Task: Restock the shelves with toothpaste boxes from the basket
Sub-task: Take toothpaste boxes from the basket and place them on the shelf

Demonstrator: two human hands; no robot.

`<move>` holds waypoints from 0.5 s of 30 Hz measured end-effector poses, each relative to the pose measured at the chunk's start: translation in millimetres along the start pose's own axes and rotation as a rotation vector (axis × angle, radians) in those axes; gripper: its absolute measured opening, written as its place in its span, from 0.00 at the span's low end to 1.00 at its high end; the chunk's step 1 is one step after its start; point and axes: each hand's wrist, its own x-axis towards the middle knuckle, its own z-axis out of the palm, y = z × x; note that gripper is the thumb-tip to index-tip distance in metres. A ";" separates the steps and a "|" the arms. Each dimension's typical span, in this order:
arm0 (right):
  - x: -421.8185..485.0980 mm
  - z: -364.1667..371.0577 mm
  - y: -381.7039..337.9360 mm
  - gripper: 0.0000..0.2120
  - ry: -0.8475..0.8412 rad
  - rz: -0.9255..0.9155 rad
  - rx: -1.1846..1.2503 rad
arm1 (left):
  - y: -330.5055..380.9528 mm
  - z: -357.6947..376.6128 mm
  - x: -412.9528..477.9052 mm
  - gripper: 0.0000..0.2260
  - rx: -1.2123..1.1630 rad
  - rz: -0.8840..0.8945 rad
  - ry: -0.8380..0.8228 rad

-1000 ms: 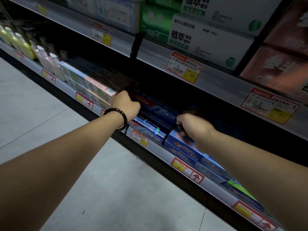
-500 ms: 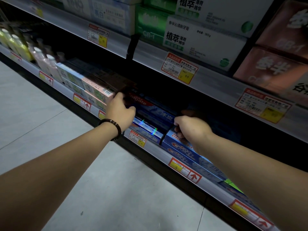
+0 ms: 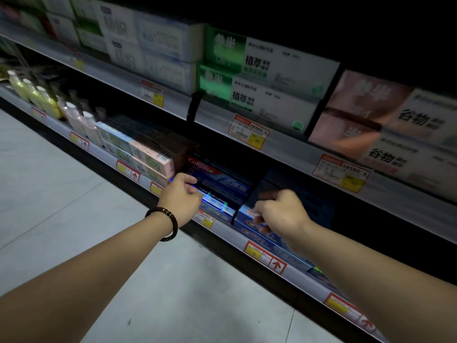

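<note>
Left hand (image 3: pixel 181 199), right hand (image 3: pixel 279 211) ease back toward front edge of lower shelf (image 3: pixel 230 230); Colgate box (image 3: pixel 217 178) sits stacked there, looks placed. Left fingers (image 3: pixel 191 180) curled at box end, grip unclear; right fingers (image 3: pixel 258 219) curled, empty.

Colgate boxes (image 3: pixel 217 177) on lower shelf (image 3: pixel 230 231), bottles (image 3: pixel 47 102) further left, stacked boxes (image 3: pixel 272 87) on upper shelf (image 3: pixel 212 117)

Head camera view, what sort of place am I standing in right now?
Most likely a shop aisle, in the dental-care section: tiered shelves stacked with toothpaste boxes, and red-and-yellow price tags clipped along the shelf edges.
</note>
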 end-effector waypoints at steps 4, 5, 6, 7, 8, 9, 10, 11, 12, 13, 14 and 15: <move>-20.6 -9.8 -3.4 0.16 -0.020 -0.010 0.032 | 15.1 -5.7 -14.3 0.14 -0.014 -0.087 -0.073; -26.9 -12.8 -5.2 0.17 -0.021 -0.012 0.028 | 19.4 -8.1 -19.7 0.14 -0.010 -0.105 -0.091; -33.7 -16.0 -5.2 0.18 -0.013 -0.014 0.022 | 24.5 -10.0 -25.4 0.14 0.001 -0.116 -0.107; -40.7 -19.5 -5.3 0.19 -0.003 -0.017 0.014 | 30.8 -12.2 -31.3 0.14 0.010 -0.123 -0.122; -48.5 -22.8 -4.1 0.19 0.009 -0.017 0.001 | 37.1 -14.8 -37.8 0.14 0.018 -0.129 -0.136; -56.5 -25.7 -3.1 0.20 0.014 -0.012 -0.011 | 44.1 -17.1 -44.6 0.14 0.022 -0.139 -0.149; -65.1 -28.7 -2.3 0.20 0.017 -0.008 -0.015 | 50.8 -19.7 -51.4 0.15 0.031 -0.146 -0.163; -74.0 -31.5 -1.6 0.20 0.017 0.001 -0.005 | 56.5 -21.5 -58.9 0.15 0.040 -0.151 -0.182; -83.1 -34.7 -1.8 0.19 0.015 0.012 0.015 | 62.4 -25.1 -67.5 0.16 0.042 -0.154 -0.200; -91.4 -37.6 -1.6 0.18 0.010 0.021 0.029 | 67.7 -28.1 -76.7 0.17 0.036 -0.161 -0.221; -100.6 -41.0 -1.8 0.16 0.012 0.025 0.030 | 73.1 -31.7 -86.7 0.18 0.025 -0.169 -0.241; -110.0 -44.5 -2.3 0.15 0.013 0.031 0.020 | 76.9 -34.4 -96.6 0.17 0.017 -0.180 -0.258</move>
